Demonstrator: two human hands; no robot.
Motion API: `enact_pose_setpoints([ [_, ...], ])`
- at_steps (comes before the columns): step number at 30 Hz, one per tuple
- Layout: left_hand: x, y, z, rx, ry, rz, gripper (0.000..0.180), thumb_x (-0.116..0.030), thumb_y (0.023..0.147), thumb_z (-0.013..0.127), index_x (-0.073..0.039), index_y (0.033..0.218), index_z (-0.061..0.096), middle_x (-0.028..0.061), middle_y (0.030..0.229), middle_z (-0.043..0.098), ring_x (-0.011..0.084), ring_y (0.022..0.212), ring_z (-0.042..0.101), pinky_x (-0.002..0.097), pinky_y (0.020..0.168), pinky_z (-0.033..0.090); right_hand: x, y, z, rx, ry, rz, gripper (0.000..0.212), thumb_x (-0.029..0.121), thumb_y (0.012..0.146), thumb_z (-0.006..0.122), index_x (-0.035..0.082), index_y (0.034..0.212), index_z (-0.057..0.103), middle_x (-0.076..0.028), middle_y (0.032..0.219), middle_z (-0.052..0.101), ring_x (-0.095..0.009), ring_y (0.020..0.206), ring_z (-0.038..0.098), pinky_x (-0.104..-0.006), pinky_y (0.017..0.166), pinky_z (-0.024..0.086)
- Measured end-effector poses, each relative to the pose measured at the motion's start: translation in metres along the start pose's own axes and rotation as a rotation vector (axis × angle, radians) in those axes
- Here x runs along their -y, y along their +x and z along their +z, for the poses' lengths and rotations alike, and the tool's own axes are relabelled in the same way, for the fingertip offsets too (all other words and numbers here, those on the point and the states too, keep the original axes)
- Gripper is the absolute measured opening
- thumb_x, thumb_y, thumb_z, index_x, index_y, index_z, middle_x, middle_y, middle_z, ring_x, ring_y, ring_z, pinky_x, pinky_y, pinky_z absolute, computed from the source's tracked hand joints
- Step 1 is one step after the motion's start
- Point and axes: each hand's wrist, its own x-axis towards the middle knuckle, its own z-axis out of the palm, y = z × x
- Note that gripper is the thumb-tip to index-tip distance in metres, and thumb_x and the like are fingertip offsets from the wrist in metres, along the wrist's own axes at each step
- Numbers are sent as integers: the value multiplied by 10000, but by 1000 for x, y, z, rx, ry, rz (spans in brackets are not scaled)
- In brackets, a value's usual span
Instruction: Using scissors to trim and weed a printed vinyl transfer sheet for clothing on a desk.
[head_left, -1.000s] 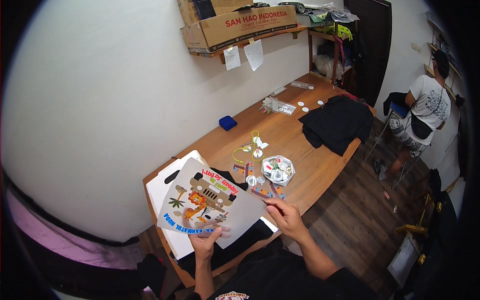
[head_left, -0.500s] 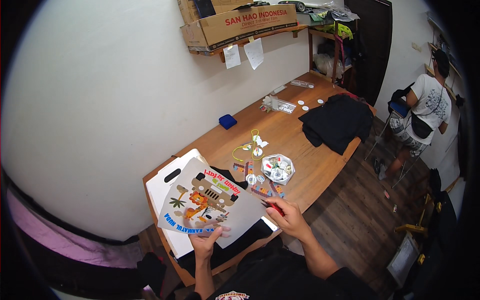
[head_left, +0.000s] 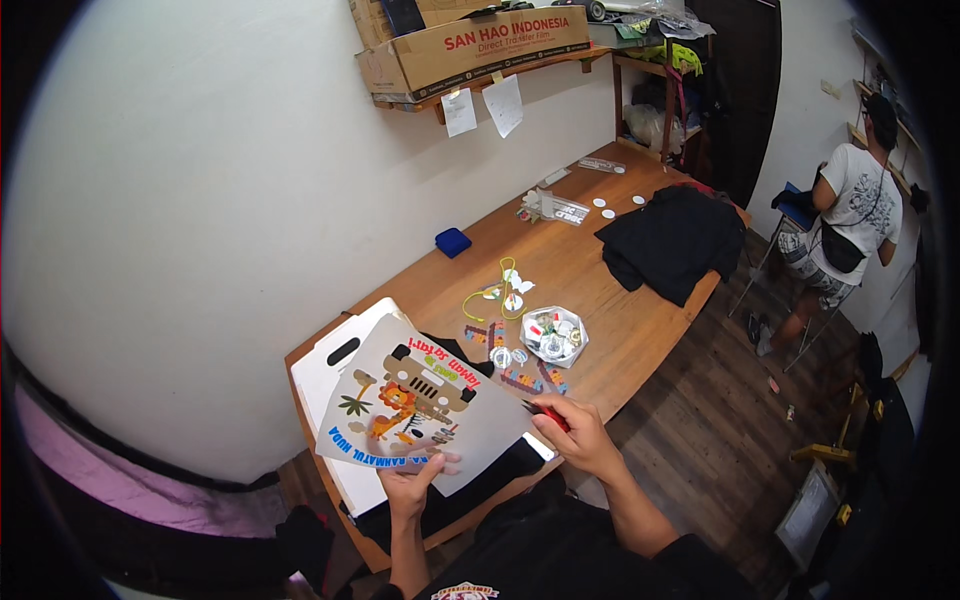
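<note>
My left hand (head_left: 408, 484) grips the lower edge of a translucent film sheet (head_left: 480, 420), its thumb on top. The sheet bears a colourful cartoon print of a jeep, a giraffe, a lion and a palm tree, with lettering around it. My right hand (head_left: 578, 440) is closed around red-handled scissors (head_left: 552, 414), whose dark tips are at the sheet's right corner. Under the sheet lie a white board (head_left: 312, 375) with a handle slot and black fabric (head_left: 500, 473), both partly covered by it.
On the wooden table (head_left: 640, 345) are a white bowl (head_left: 582, 338) of round badges, patterned strips (head_left: 522, 380), a yellow cord (head_left: 467, 305), a blue box (head_left: 453, 242) and a black garment (head_left: 670, 245). A wall shelf holds a carton (head_left: 480, 50). A person (head_left: 860, 210) sits at far right.
The whole view has shifted very slightly. Both hands, the film sheet and the scissors stay in nearly the same place; the seated person's arm and leg have moved a little.
</note>
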Motion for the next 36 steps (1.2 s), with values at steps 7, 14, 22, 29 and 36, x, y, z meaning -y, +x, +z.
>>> enact_pose_setpoints([
  [7,0,0,12,2,-26,54,505,136,746,613,95,1193,382,233,953,591,360,764,663,390,573,604,0,-2,-7,7,-3,10,223,136,867,614,-24,1018,578,-140,803,613,-238,690,606,-295,637,464],
  [14,5,1,13,-4,-8,33,527,143,746,606,89,1212,365,239,966,592,359,761,663,392,574,604,-6,-2,-11,5,-2,1,211,130,866,613,-24,1007,581,-140,798,609,-242,678,599,-296,624,460],
  [22,4,4,20,-26,-17,46,552,118,731,627,84,1217,365,241,952,595,347,747,665,389,553,604,-12,-3,-10,-35,2,-16,220,134,866,613,-27,1013,580,-149,805,615,-245,691,611,-294,634,466],
  [29,1,6,26,-25,-37,98,539,100,713,642,94,1192,396,238,949,607,334,737,669,377,533,604,-9,-1,-13,0,5,36,255,156,864,619,-30,1031,570,-161,831,623,-260,717,626,-303,647,473],
  [36,3,9,20,10,0,65,502,101,714,638,102,1168,425,240,940,616,334,731,670,378,536,604,-11,1,-12,-2,4,2,244,149,865,618,-26,1027,572,-157,825,620,-259,706,619,-300,640,470],
])
